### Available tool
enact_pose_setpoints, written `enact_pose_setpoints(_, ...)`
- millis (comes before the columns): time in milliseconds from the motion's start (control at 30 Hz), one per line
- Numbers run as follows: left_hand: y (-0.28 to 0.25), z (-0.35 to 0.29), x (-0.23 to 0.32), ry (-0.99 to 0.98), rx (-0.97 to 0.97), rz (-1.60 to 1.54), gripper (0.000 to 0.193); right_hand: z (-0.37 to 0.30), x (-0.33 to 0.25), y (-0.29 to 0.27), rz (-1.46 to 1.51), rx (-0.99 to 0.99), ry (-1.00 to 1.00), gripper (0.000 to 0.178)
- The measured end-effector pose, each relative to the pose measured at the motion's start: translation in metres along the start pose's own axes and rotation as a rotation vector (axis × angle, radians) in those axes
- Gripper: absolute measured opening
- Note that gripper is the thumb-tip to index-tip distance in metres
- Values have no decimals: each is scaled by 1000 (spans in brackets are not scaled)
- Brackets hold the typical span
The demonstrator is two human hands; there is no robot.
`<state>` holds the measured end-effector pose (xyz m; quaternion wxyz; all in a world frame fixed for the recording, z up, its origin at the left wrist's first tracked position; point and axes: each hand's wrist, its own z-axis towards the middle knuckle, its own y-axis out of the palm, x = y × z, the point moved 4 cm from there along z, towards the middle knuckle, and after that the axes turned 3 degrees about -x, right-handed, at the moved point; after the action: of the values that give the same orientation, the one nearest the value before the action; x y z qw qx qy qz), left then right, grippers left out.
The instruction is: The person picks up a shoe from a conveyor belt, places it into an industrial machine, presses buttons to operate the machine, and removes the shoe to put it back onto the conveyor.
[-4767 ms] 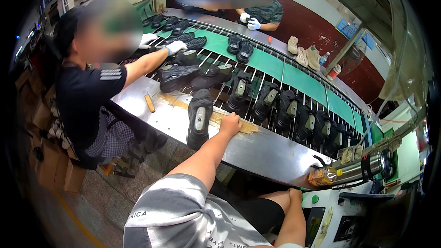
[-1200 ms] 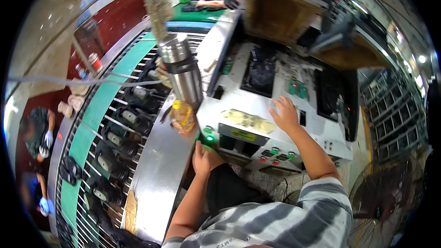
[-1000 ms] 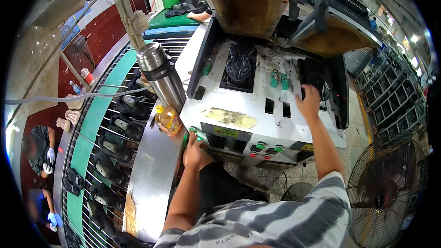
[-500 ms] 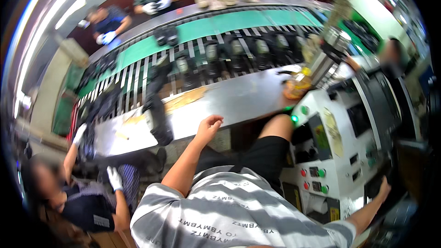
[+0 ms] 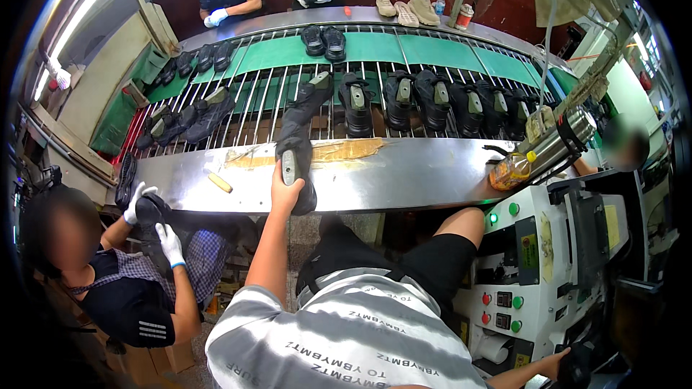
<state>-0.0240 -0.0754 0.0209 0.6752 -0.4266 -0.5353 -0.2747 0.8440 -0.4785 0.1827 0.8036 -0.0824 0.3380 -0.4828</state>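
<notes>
Left hand (image 5: 283, 196): half closed, holding the grey block (image 5: 289, 166) in one black shoe (image 5: 306, 198), mid-frame, over the metal table (image 5: 404, 173).
Right hand (image 5: 553, 364): lower right; I can't tell its grip.
Good hold: squeeze tight, keep it steady.
Count: three tan shoes (image 5: 424, 9) up top, one steel flask (image 5: 577, 128) at right.
</notes>
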Motion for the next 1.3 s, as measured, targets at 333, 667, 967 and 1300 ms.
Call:
enact_pose_setpoints(333, 27, -7, 23, 120, -100, -47, 87, -131, -115, 75, 1631, -741, 477, 47)
enact_pose_setpoints(667, 48, -140, 143, 364, -562, -687, 106, -426, -435, -63, 1912, -2386, 320, 64)
enact_pose_setpoints(967, -97, -62, 78, 134, 378, -892, 45, -482, -569, -256, 1732, -2145, -1400, 31)
enact_pose_setpoints(1300, -89, -35, -21, -86, 673, -29, 60, -562, -510, -21, 1000, -2050, -984, 24)
